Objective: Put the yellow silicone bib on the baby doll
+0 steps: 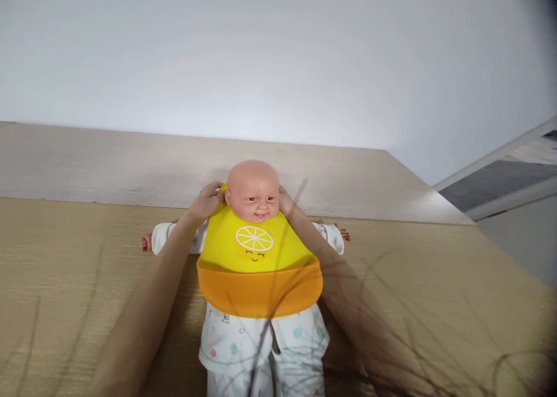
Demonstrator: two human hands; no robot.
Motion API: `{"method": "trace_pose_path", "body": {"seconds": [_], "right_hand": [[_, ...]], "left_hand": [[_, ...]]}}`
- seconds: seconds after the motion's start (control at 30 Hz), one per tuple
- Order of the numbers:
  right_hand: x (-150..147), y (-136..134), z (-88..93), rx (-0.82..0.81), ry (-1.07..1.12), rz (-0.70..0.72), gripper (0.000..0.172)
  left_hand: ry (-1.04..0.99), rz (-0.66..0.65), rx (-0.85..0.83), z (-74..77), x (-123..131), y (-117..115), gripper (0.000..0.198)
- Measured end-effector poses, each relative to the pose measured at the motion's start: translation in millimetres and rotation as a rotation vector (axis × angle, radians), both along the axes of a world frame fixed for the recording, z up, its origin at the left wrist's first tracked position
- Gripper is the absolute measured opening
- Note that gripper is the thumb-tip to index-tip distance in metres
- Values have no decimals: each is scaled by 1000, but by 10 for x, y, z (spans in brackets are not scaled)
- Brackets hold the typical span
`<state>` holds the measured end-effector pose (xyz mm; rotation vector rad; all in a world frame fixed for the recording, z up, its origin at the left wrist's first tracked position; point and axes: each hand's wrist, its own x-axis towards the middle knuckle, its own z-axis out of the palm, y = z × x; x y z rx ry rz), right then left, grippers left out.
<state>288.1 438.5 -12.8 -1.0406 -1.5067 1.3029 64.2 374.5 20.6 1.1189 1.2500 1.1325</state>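
A baby doll [253, 189] in white patterned clothes sits facing me on a wooden table [65, 269], arms spread. It wears a yellow and orange silicone bib [256, 263] with a lemon face. My left hand [208, 201] is closed on the bib's strap beside the doll's neck. My right hand [285, 202] reaches behind the other side of the neck; its fingers are mostly hidden by the doll's head.
A raised wooden ledge [130, 165] runs behind the doll against a white wall [278, 54]. A window frame or sill [500, 176] shows at the right. Strands of dark hair hang across the lower view.
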Motion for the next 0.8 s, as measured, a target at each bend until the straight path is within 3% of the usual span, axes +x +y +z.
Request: {"method": "trace_pose_path", "body": {"seconds": [0.27,0.43,0.63,0.8], "right_hand": [[37,46,83,-53,42,-3,26],[68,66,183,44,-15,-29,31],[121,96,234,62,-31,-29,33],[115,97,282,49,-45,-40,28]], "left_hand": [[36,66,146,-70,62,41,58],[-14,79,102,-52,61,42,50],[-110,59,18,15,69,-1,61],[-8,75,65,40,71,6,52]]}}
